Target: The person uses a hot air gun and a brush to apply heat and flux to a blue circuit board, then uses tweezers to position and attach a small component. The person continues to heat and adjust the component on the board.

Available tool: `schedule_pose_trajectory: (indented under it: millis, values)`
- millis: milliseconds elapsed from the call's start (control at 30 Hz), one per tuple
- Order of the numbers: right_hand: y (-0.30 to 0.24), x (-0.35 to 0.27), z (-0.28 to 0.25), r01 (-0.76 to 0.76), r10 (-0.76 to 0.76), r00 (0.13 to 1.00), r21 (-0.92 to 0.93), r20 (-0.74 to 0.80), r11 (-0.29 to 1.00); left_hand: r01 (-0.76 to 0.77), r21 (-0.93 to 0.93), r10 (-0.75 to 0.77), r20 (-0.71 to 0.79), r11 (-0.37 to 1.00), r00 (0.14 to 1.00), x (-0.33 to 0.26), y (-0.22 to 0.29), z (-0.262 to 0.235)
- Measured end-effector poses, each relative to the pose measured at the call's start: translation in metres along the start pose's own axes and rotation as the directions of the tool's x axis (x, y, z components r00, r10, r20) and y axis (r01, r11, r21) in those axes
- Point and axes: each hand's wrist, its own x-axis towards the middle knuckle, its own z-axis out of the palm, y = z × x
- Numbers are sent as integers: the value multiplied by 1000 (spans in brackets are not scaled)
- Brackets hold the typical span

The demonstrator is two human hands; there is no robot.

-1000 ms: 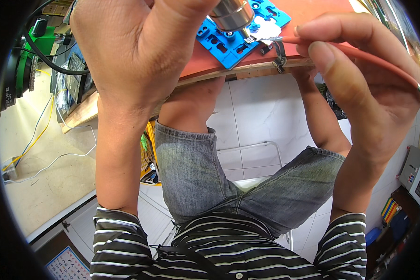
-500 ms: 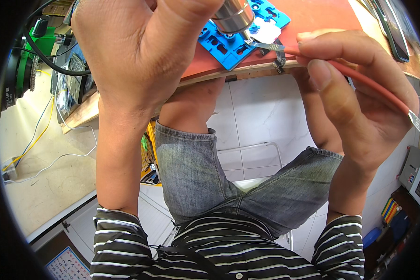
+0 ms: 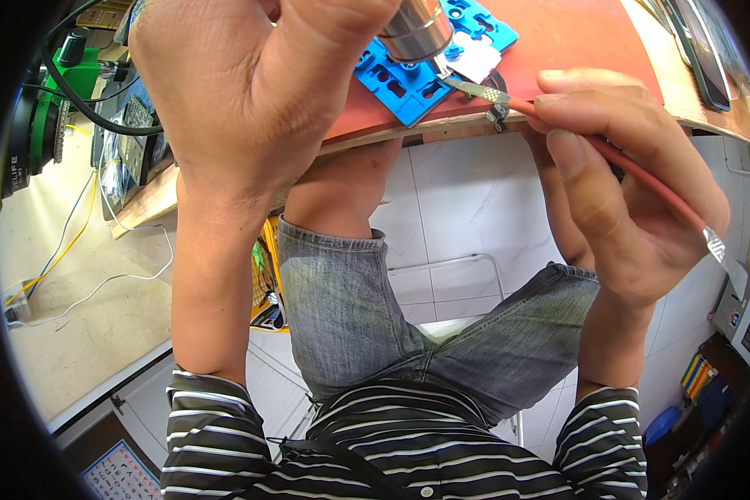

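Observation:
In my right hand (image 3: pixel 633 175), a slim double-ended pry tool (image 3: pixel 658 190) with a red handle and flat metal blades is pinched between thumb and fingers. Its far blade reaches down-left to the edge of a blue repair jig (image 3: pixel 402 90), just under a silver nozzle. That nozzle belongs to a hot-air gun (image 3: pixel 417 32) beside the thumb of my left hand (image 3: pixel 233 92), which is closed around it; the fingertips lie beyond the upper edge. A white piece (image 3: pixel 477 57) sits on the jig. Whatever the blade tip touches is too small to make out.
Under the jig lies a red mat (image 3: pixel 575 33) on a wooden table. A dark phone (image 3: pixel 700 58) lies at the far right. A green and black device (image 3: pixel 67 83), a black cable (image 3: pixel 83 104) and thin wires (image 3: pixel 83 212) are at the left. My legs are below the table edge.
My right hand has shifted slightly left and down. The pry tool has turned a little and slopes more steeply, its rear end lower. The left hand and hot-air gun look almost unmoved.

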Motion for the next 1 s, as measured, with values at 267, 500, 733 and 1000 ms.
schedule_pose_trajectory:
  millis: [267,500,733,1000]
  values:
    - [-32,17,-1,-54,74,991,-162,114,985,-13,36,13,19,999,1000,-1,-8,-7]
    - [-28,15,1,-2,30,994,-247,106,969,33,-14,-33,38,999,999,1,-6,-9]
    - [-27,14,0,48,-14,992,-269,125,962,-10,78,5,57,997,998,1,-3,-10]
    - [-22,12,0,75,-45,992,-258,120,963,62,1,-62,46,998,997,1,13,-2]
